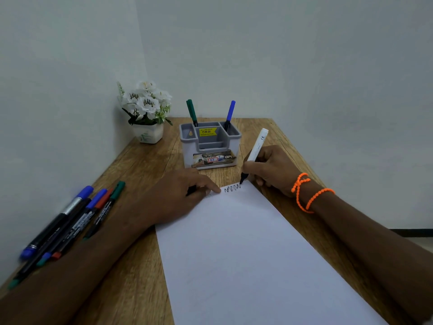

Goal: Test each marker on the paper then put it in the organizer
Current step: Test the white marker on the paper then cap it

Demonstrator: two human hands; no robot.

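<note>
My right hand (269, 170) grips a white marker (256, 146) with a black tip, and the tip touches the far edge of the white paper (246, 254) at the end of a black zigzag scribble (232, 188). My left hand (182, 195) presses on the paper's far left corner and holds a small black object, probably the marker's cap (191, 190). The grey organizer (209, 146) stands behind the paper with a green marker (192, 112) and a blue marker (230, 114) upright in it. Several loose markers (70, 221) lie at the left.
A white pot of white flowers (146, 113) stands in the far left corner against the wall. The wooden table (131, 266) ends close to the right of the paper. Walls close in on the left and at the back.
</note>
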